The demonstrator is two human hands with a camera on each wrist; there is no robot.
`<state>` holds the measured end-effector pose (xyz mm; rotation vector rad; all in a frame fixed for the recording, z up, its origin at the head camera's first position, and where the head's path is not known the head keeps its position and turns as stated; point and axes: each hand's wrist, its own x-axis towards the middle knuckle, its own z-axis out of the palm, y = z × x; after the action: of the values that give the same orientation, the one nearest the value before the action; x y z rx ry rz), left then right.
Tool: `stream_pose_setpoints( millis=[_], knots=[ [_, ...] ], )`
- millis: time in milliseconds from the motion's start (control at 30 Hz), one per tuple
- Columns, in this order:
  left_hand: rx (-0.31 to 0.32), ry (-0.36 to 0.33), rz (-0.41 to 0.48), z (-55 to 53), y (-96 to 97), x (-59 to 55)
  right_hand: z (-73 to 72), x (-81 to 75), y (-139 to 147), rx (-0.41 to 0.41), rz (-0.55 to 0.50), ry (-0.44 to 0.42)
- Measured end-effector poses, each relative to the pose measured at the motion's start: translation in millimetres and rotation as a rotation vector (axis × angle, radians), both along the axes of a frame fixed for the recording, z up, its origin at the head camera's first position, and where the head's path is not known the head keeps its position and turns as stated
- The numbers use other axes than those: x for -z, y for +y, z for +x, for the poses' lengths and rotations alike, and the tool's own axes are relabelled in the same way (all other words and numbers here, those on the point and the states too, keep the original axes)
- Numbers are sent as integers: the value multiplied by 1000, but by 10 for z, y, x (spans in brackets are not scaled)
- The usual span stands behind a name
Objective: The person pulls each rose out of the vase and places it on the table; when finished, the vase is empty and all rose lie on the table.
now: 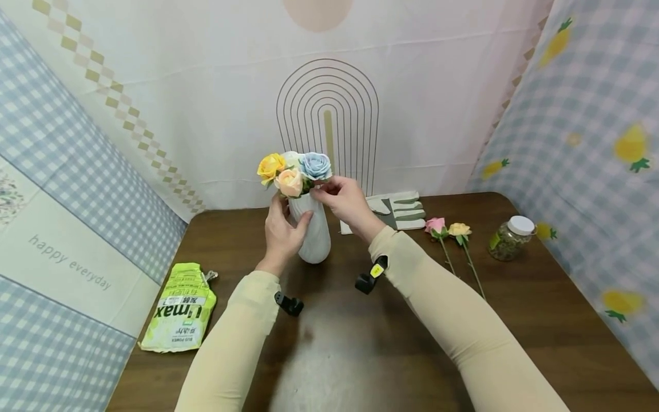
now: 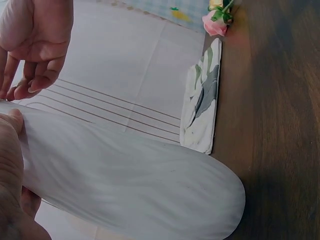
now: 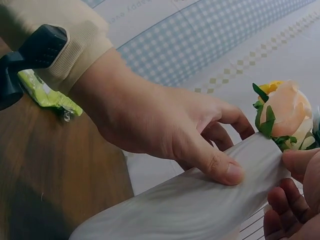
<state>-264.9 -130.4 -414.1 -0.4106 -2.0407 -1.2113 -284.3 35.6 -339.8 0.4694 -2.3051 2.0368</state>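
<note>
A white, ribbed vase [image 1: 315,243] stands upright on the table, its surface also filling much of the left wrist view [image 2: 135,175]. My left hand [image 1: 284,229] grips it around the upper part, the thumb lying across the front. Above the rim sit a yellow rose [image 1: 270,166], a peach rose [image 1: 289,182], a blue rose [image 1: 316,166] and a partly hidden white flower [image 1: 291,155]. Just under the blue rose, at the rim, my right hand [image 1: 346,200] pinches with thumb and forefinger; the stem between them is hidden.
White-and-grey gloves [image 1: 396,212] lie behind the right forearm. A pink rose [image 1: 435,225] and a pale yellow rose [image 1: 460,230] lie to the right, near a white-lidded jar [image 1: 511,238]. On the left lies a green-and-white bag [image 1: 181,309]. Patterned cloth [image 1: 226,103] hangs behind the table.
</note>
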Motion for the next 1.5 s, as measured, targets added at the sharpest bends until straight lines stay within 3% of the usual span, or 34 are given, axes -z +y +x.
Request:
stream_pose_setpoints(
  millis=[400,700,900,1100,1500],
  knots=[
    [-1,13,-15,-8,-10,5,-75,4,-99,-14,-102,-68],
    [-5,30,-4,-19,20,20,-88,-98,-46,21,-267,36],
    [-12,15,-3,-16,10,4,-93,-216,49,18,-314,92],
    [-5,9,1,-27,-3,1,-146,-231,127,-10,-402,79],
    [10,31,12,-39,12,-2,-233,-175,305,-105,-323,65]
  ],
)
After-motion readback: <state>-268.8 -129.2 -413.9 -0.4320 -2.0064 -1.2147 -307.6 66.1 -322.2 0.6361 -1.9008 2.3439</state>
